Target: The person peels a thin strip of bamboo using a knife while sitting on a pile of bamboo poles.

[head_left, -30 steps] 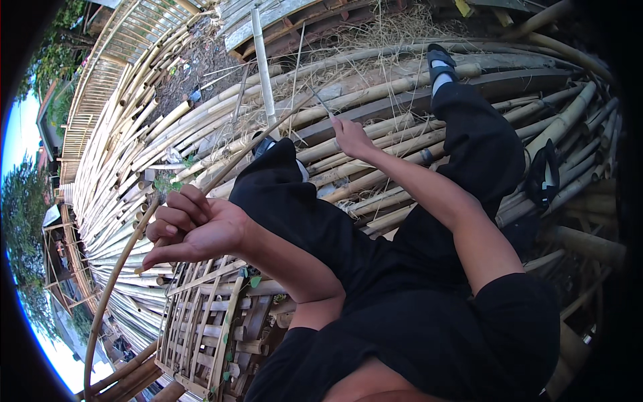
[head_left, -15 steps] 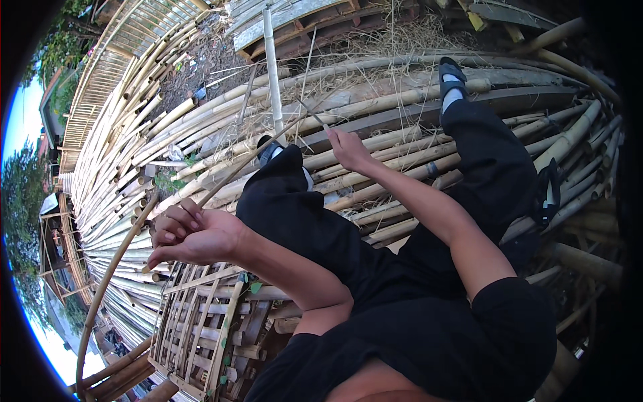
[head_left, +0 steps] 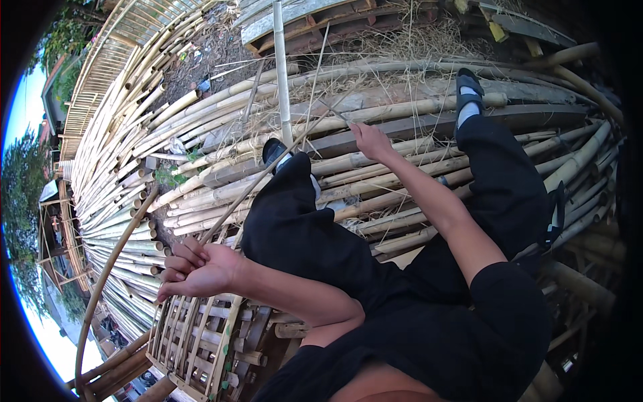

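Observation:
My left hand (head_left: 204,269) is turned palm up, its fingers curled around the near end of a long, thin bamboo strip (head_left: 258,182). The exact grip is partly hidden behind the fingers. From there the strip slants up and away past my left knee. My right hand (head_left: 373,143) is closed around the handle of a thin-bladed knife (head_left: 337,112), the handle mostly covered by my fingers. The blade crosses close to the strip's far part; whether they touch I cannot tell.
Stacked bamboo poles (head_left: 382,177) lie under and around my legs. An upright pale bamboo slat (head_left: 281,74) stands by my left foot. A slatted bamboo frame (head_left: 194,342) is at lower left, beside a curved pole (head_left: 110,275). A wooden pallet (head_left: 321,28) lies at the far side.
The view has shifted slightly, so the scene sits a little lower and to the right. Both hands keep their grips, and the knife stays near the strip's far part.

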`<action>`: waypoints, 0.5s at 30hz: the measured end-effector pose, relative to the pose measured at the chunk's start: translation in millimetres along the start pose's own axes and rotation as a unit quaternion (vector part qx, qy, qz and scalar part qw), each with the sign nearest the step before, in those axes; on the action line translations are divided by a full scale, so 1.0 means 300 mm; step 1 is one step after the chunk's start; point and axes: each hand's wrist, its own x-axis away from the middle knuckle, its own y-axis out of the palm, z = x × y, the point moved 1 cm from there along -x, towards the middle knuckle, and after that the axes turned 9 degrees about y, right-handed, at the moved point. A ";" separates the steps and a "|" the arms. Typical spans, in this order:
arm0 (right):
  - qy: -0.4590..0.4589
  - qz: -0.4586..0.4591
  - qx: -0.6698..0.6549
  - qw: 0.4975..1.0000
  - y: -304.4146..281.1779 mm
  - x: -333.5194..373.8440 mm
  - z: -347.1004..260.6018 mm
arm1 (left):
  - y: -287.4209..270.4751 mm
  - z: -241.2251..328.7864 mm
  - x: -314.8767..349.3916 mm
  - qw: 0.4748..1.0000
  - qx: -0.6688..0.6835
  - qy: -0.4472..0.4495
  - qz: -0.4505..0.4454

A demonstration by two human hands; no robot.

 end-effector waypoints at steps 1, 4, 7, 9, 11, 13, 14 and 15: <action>0.000 -0.008 0.007 1.000 -0.003 -0.007 -0.007 | -0.004 0.000 -0.005 1.000 -0.009 0.012 0.001; -0.055 -0.028 -0.049 0.997 -0.012 0.054 -0.136 | -0.009 -0.009 -0.010 0.999 -0.018 0.013 -0.030; -0.083 -0.041 -0.047 0.995 0.009 0.059 -0.154 | -0.008 -0.008 -0.010 1.000 -0.023 0.013 -0.006; 0.009 -0.019 -0.033 0.999 0.023 -0.005 -0.068 | -0.006 -0.009 -0.014 1.000 -0.025 0.008 -0.010; 0.058 0.011 0.017 0.998 0.008 -0.074 0.045 | -0.017 -0.020 -0.011 0.999 -0.027 0.003 -0.019; 0.064 0.013 0.015 0.998 0.019 -0.092 0.030 | -0.028 -0.016 -0.021 0.999 -0.021 0.009 -0.023; 0.051 0.007 -0.007 0.999 0.021 -0.088 0.004 | -0.028 -0.020 -0.020 1.000 -0.017 0.008 -0.025; 0.041 -0.008 -0.023 0.999 0.016 -0.054 -0.018 | -0.026 -0.019 -0.020 0.999 -0.023 0.003 -0.022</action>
